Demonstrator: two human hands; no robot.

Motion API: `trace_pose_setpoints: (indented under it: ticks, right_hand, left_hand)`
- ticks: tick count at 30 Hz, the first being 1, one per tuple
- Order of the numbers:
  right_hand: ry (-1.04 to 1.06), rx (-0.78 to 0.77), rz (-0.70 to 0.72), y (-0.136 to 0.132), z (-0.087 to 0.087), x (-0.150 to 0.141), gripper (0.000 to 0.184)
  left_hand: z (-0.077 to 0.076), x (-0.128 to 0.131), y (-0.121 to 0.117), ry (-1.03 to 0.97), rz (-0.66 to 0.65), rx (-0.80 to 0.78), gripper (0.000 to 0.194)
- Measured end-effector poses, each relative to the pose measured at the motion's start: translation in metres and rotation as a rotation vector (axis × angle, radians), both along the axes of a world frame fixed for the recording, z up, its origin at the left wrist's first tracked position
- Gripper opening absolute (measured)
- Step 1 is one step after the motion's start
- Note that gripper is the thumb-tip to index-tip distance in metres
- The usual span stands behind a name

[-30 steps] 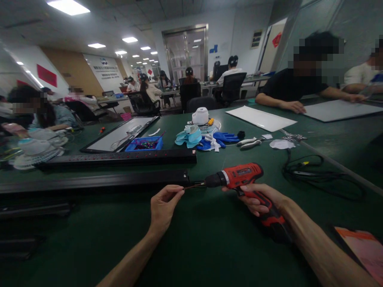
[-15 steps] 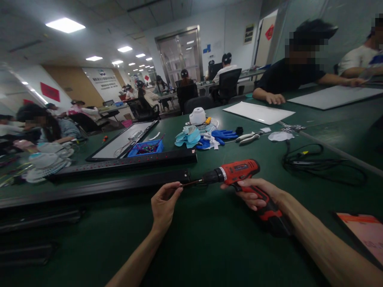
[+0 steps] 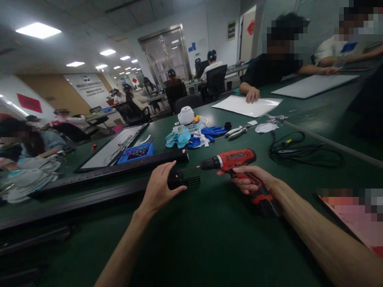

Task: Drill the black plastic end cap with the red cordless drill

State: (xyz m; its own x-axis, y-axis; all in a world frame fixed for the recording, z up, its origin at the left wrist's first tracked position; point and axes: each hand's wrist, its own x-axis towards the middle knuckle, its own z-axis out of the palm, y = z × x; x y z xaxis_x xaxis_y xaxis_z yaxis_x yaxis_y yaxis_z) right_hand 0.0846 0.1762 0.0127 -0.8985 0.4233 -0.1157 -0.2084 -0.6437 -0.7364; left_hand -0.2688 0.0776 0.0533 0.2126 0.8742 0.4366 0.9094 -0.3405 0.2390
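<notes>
My right hand (image 3: 249, 178) is wrapped round the grip of a red and black cordless drill (image 3: 236, 158). The drill's long thin bit (image 3: 191, 169) points left at the near end of a long black bar (image 3: 119, 192). My left hand (image 3: 158, 185) holds that bar's end, fingers over the top and thumb low on the near side. A small black slotted piece (image 3: 193, 181) juts out from the end, just below the bit. Whether the bit's tip touches the bar I cannot tell.
Behind lie a second black bar (image 3: 98, 171), a blue basket (image 3: 136, 153) of small parts, blue gloves (image 3: 214, 132), pliers (image 3: 236, 132) and a white fan-like device (image 3: 186, 115). A coiled black cable (image 3: 299, 153) is at right. Across the table, a co-worker's hand (image 3: 253, 95) rests on a white panel (image 3: 239, 105).
My left hand has let go of the bit's tip and spread round the black bar's end. The drill has moved slightly left and up in view; the camera has turned right.
</notes>
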Motion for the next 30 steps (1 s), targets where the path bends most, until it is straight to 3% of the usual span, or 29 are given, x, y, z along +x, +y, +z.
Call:
trace_pose_setpoints:
  ticks: [3, 9, 13, 30]
  right_hand:
    - [-0.010, -0.009, -0.023, 0.001, 0.002, 0.005, 0.043]
    - [-0.045, -0.051, -0.080, 0.003, 0.004, 0.008, 0.036]
    - [-0.079, -0.087, -0.087, 0.006, 0.002, 0.005, 0.029]
    - [-0.141, -0.066, -0.037, 0.003, 0.010, -0.003, 0.031]
  left_hand:
    - [-0.003, 0.003, 0.017, 0.075, -0.030, -0.114, 0.098]
    - [-0.010, 0.002, 0.024, 0.024, 0.024, -0.199, 0.061]
    - [-0.010, 0.001, 0.023, 0.020, 0.025, -0.202, 0.054]
    - [-0.012, 0.000, 0.023, -0.012, 0.019, -0.196, 0.054]
